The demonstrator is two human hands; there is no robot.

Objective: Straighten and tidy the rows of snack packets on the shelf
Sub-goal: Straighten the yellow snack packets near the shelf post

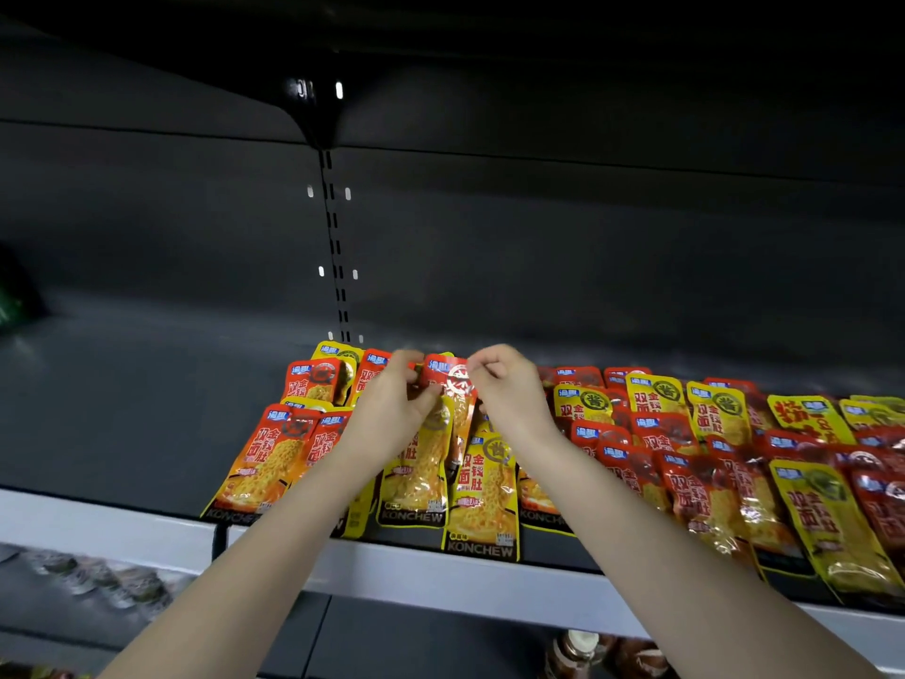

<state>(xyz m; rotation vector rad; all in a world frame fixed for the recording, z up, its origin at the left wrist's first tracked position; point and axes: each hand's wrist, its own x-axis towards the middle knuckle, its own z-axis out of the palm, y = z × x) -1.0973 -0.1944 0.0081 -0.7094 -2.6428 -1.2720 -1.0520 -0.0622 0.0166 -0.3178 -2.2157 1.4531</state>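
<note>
Pinching a red snack packet (451, 379) by its top corners, left hand (396, 401) and right hand (507, 384) both curled on it, above packet rows (685, 458) lying on the shelf (122, 414).

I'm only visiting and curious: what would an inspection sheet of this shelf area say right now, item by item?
Surface: dark shelf with a pale front edge; packets cover it from the middle rightwards.
Job's things: red and yellow snack packets lie in overlapping, uneven rows; one red packet is held between the hands near the back.
Clutter: a green item at the far left, too dim to identify.
Grips: left hand and right hand each pinch the red packet's upper part, one on each side.
Cables: nothing seen.
Surroundings: a slotted upright on the back panel; bottles on the level below.
</note>
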